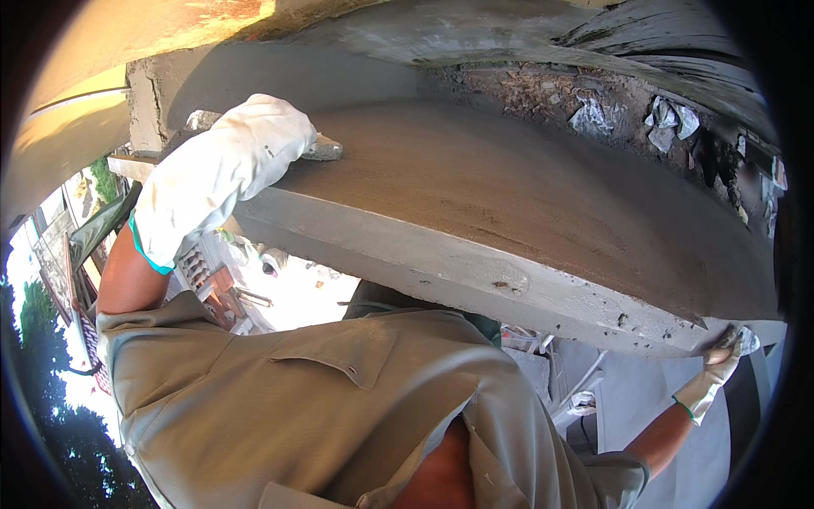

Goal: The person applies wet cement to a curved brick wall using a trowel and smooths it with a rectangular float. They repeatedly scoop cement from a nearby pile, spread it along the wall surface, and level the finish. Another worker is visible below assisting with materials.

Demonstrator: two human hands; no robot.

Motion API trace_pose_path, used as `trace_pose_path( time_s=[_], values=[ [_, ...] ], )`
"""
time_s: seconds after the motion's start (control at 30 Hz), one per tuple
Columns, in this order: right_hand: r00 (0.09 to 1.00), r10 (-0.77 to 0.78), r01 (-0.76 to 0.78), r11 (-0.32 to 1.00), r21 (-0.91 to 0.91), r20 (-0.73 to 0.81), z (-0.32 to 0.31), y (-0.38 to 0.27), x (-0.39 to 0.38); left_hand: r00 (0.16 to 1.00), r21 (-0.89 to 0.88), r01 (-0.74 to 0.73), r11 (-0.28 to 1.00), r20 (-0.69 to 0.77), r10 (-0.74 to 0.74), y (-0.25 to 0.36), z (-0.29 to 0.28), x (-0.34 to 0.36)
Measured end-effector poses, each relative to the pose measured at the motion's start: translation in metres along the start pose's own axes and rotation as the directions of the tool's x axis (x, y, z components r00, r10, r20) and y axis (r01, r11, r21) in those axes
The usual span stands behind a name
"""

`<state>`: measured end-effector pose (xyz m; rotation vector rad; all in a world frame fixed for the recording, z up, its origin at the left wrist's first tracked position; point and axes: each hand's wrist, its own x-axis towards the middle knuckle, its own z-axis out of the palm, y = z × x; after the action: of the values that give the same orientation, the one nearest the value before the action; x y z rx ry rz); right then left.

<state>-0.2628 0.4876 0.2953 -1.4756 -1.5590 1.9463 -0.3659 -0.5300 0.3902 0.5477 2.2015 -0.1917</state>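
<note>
My left hand (pixel 237 157), in a white glove with a teal cuff, is closed around a grey, mortar-crusted hand float (pixel 325 149). Only the ends of this tool show past the glove; its underside is hidden. It lies at the left end of a wide cement ledge (pixel 475 178), whose brownish-grey top looks damp and smoothed. Far to the right, my right hand (pixel 719 373), gloved alike, is closed at the ledge's front corner. Something small, whitish and grey (pixel 744 341) shows at its fingertips, too small to make out.
A rough wall (pixel 543 93) with crumpled silvery scraps (pixel 592 117) stands behind the ledge. Overhead curves a yellow and grey surface (pixel 356 38). The ledge's pale front face (pixel 424 259) runs close before my body. Far below lie bricks (pixel 222 284) and clutter; trees (pixel 42 356) appear at the left.
</note>
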Motion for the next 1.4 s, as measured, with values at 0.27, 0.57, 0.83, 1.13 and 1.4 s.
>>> trace_pose_path(
  time_s=[0.27, 0.57, 0.83, 1.13, 1.4],
  values=[
    [0.988, 0.047, -0.050, 0.999, 0.018, 0.146, -0.006, 0.000, 0.000, 0.981, -0.346, -0.193, 0.918, -0.050, 0.188, 0.043, -0.056, 0.019],
    [0.981, -0.011, 0.004, 0.999, 0.036, 0.193, -0.001, 0.004, -0.003, 0.893, -0.245, -0.434, 0.867, -0.242, 0.379, 0.101, -0.025, 0.046],
    [0.972, -0.046, 0.032, 0.997, 0.065, 0.232, -0.004, 0.009, 0.003, 0.987, -0.136, -0.152, 0.979, 0.039, 0.159, 0.078, -0.066, 0.008],
    [0.925, -0.261, 0.273, 0.962, -0.004, 0.277, 0.026, 0.021, -0.008, 0.797, -0.533, -0.040, 0.845, -0.527, -0.294, 0.034, -0.050, -0.062],
    [0.960, -0.147, 0.165, 0.984, -0.062, 0.237, 0.077, 0.020, -0.044, 0.042, -0.830, -0.324, 0.454, -0.492, -0.870, 0.056, 0.061, -0.198]
  ],
)
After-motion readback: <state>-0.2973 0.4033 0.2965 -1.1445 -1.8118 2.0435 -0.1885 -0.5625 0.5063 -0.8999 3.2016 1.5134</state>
